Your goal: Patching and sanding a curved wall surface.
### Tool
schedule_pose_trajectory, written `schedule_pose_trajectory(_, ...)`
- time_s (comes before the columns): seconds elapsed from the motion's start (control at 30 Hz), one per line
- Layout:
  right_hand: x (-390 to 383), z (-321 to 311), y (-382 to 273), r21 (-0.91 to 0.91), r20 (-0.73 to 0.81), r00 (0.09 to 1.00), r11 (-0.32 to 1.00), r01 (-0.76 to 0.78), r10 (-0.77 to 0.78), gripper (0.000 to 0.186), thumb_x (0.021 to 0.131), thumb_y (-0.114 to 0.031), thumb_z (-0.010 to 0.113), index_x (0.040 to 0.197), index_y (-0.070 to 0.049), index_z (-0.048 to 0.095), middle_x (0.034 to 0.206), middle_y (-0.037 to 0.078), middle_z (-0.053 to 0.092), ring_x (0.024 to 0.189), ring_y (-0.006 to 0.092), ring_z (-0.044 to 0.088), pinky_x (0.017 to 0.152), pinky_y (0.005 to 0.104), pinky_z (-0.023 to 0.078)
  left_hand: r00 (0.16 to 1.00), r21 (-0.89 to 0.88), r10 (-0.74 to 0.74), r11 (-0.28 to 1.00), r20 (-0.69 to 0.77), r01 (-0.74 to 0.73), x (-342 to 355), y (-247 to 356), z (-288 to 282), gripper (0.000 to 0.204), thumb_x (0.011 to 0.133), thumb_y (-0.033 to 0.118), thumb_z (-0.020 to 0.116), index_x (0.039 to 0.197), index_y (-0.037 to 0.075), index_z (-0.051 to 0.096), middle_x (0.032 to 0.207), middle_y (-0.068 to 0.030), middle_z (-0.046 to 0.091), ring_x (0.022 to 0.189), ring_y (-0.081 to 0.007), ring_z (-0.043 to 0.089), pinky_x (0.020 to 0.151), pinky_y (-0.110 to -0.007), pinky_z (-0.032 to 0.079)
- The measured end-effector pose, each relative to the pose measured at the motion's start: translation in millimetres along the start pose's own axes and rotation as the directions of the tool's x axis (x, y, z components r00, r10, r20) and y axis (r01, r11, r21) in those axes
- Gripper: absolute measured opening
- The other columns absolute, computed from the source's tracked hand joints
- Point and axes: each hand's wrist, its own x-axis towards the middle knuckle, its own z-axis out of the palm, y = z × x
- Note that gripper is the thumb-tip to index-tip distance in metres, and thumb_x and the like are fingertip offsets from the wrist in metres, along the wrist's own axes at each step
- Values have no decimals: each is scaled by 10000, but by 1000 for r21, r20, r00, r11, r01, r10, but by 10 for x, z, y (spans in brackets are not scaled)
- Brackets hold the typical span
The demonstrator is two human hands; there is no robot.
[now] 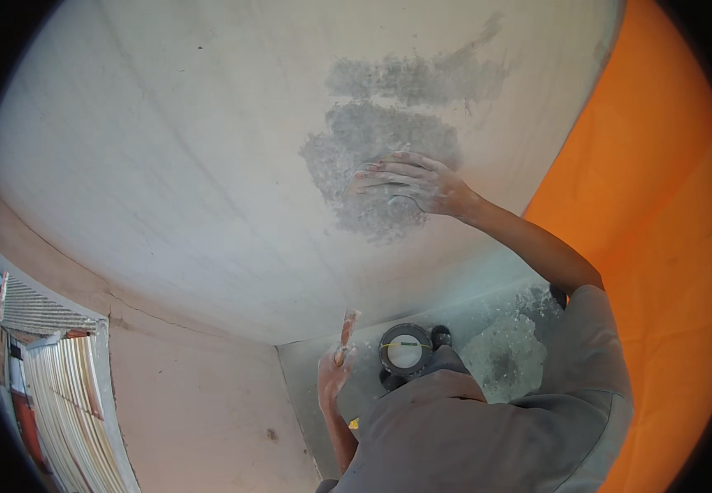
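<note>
My right hand (412,182), coated in white dust, lies against the pale wall (208,164) with its fingers stretched out. It covers part of a rough grey patch (372,131). Whether anything thin is under its palm, I cannot make out. Lower down, my left hand (334,380) is closed around the handle of a putty knife (346,335), whose whitish blade points up toward the wall. A second, streaky grey patch (413,78) spreads over the wall above the first.
A black bucket (384,353) with white contents stands on the floor by my dark shoes. White dust and splashes (508,353) mark the floor nearby. An orange sheet (660,246) hangs along the right. At the lower left is a window opening (64,378) in the side wall (200,403).
</note>
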Motion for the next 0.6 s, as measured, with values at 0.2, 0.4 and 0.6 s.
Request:
schedule_pose_trajectory(0.2,738,-853,1061,-40,-466,686,761,-648,559,464,1031,-403,555,1473,-265,574,1573,79,485,1452,275,434,1253,438,277,998,-26,-54,998,41,55,-4,-57,-15,471,894,423,721,1001,-30,653,821,-220,611,733,-313,557,740,-431,487)
schedule_pose_trajectory(0.4,505,-419,-195,9,-2,981,981,-194,194,510,1034,-417,523,1537,-356,470,1646,-2,378,1504,209,358,1311,414,179,1000,-5,-11,1000,15,11,87,17,-31,431,915,420,714,900,-8,662,682,-64,522,668,-152,508,645,-384,448)
schedule_pose_trajectory(0.6,497,-809,592,-121,-244,913,924,-363,327,525,1031,-401,540,1547,-334,465,1631,35,405,1503,240,362,1299,442,190,997,-31,10,999,75,-8,57,371,-183,432,930,402,707,852,-15,628,670,-29,460,671,-116,443,615,-371,412)
